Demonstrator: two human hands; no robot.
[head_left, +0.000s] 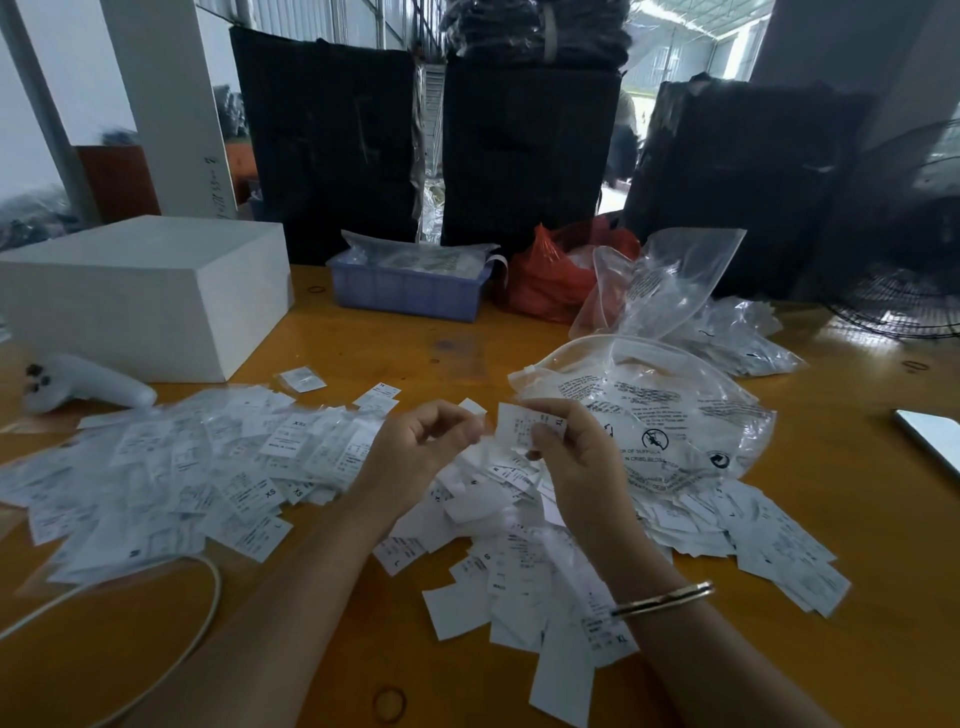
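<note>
Loose white size labels (519, 566) lie heaped on the yellow wooden table (395, 332) under and in front of my hands. A second spread of labels in small clear sleeves (171, 467) covers the table to the left. My right hand (571, 457) pinches one white label (517, 423) marked XL, held upright above the heap. My left hand (421, 447) is raised beside it with curled fingers pinching a small clear or white piece, which is blurred. A large clear printed plastic bag (670, 415) lies just right of my hands.
A white box (145, 291) stands at the back left, with a white controller (83, 387) beside it. A blue basket (410, 291), a red bag (550, 280) and clear bags (670, 280) sit behind. A white cable (202, 618) curves at the near left. A phone (930, 431) lies at right.
</note>
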